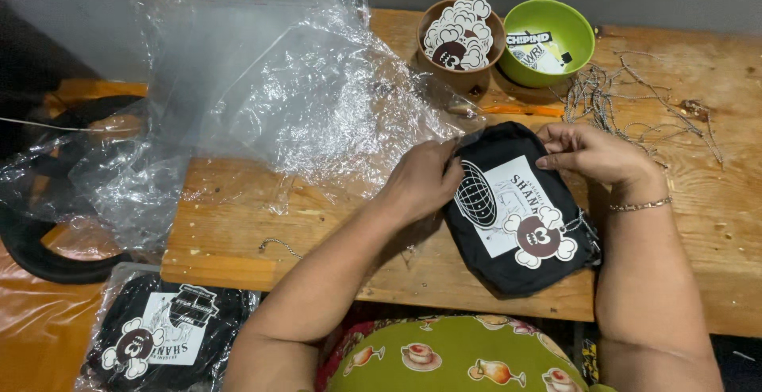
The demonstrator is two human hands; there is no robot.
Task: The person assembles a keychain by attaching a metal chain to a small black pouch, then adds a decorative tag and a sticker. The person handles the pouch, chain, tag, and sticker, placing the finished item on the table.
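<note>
Head view, pouch: black zip pouch (520,225) flat on the wooden worktop (238,241), near the front edge, long axis running from upper left to lower right, printed white panel facing up.
Head view, left hand: left hand (421,182) at the pouch's upper left end, fingers (446,154) curled shut over that edge, pinching the fabric.
Head view, right hand: right hand (595,154) on the pouch's upper right edge, fingers (556,150) bent and closed on the top seam; bracelet at the wrist.
Head view, nearer hand: both touching; pouch body lying below and between them, toward the wearer.
Head view, around: crumpled clear plastic (262,98) to the left; brown bowl (460,43) and green bowl (548,39) behind; loose strings (635,102) at right; bagged second pouch (163,336) low left.
Hidden: fingertips tucked behind the edge; zip pull mostly unclear; pouch's upper left corner covered by the left hand.
</note>
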